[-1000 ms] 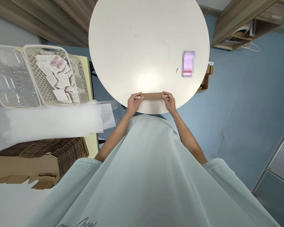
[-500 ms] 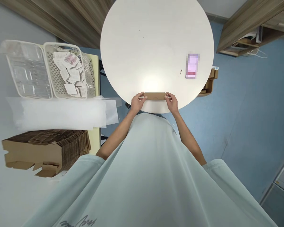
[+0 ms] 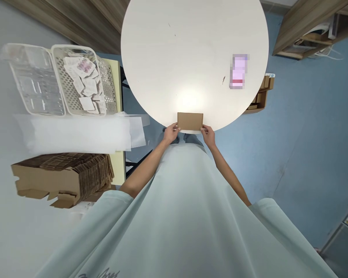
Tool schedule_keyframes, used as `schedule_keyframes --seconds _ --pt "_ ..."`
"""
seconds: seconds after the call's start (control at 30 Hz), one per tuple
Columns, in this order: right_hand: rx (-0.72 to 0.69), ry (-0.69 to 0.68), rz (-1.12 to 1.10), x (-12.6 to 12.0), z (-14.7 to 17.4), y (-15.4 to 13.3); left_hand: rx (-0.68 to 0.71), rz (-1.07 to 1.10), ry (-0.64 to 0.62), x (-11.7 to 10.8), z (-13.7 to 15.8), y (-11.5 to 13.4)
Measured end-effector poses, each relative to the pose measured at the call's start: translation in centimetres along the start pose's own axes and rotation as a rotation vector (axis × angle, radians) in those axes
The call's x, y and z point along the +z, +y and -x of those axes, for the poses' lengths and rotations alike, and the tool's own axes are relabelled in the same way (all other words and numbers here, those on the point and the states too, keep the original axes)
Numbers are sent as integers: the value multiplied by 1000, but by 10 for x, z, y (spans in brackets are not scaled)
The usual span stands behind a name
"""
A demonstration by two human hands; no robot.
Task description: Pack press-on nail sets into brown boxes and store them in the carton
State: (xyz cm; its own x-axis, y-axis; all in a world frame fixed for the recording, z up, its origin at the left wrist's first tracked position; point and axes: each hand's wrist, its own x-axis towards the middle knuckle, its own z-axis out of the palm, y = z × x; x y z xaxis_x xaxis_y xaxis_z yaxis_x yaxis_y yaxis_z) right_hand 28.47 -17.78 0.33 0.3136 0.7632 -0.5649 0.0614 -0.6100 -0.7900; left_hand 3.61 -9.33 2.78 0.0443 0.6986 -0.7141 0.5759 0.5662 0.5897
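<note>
A small brown cardboard box (image 3: 190, 121) with its lid closed sits at the near edge of the round white table (image 3: 153, 58). Its broad face is turned up toward me. My left hand (image 3: 171, 133) pinches the box's near left corner, fingers along the side. At the near right corner my right hand (image 3: 208, 136) grips it the same way, thumb at the front edge. What lies inside the box is hidden.
A blurred pink-purple item (image 3: 239, 71) lies on the table's right side. At left stand a basket of white packets (image 3: 100, 61), a clear plastic bin (image 3: 31, 114), white sheets (image 3: 75, 133) and a stack of folded cardboard (image 3: 49, 179). More brown boxes (image 3: 260, 100) are beyond the table's right edge.
The box has tipped from showing its narrow side to showing its broad face. Both hands have moved slightly toward me, still holding its ends. The camera view has shifted a little.
</note>
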Motion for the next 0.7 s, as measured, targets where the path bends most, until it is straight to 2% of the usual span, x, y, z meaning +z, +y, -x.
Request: schedule_keyframes --seconds 0.17,0.3,0.47,0.57,0.7 --pt "64 -5 -217 4 17 -2 11 157 -27 -8 13 4" --pt "54 -44 -360 -4 42 -16 51 429 -95 -20 40 2" --pt "34 -66 -382 -14 75 -38 98 600 -100 -32 81 -7" --pt "24 -58 -377 -20 100 -45 94 671 -102 -32 104 -16" --pt "18 -23 -384 -32 137 -44 86 720 -114 -18 132 -26"
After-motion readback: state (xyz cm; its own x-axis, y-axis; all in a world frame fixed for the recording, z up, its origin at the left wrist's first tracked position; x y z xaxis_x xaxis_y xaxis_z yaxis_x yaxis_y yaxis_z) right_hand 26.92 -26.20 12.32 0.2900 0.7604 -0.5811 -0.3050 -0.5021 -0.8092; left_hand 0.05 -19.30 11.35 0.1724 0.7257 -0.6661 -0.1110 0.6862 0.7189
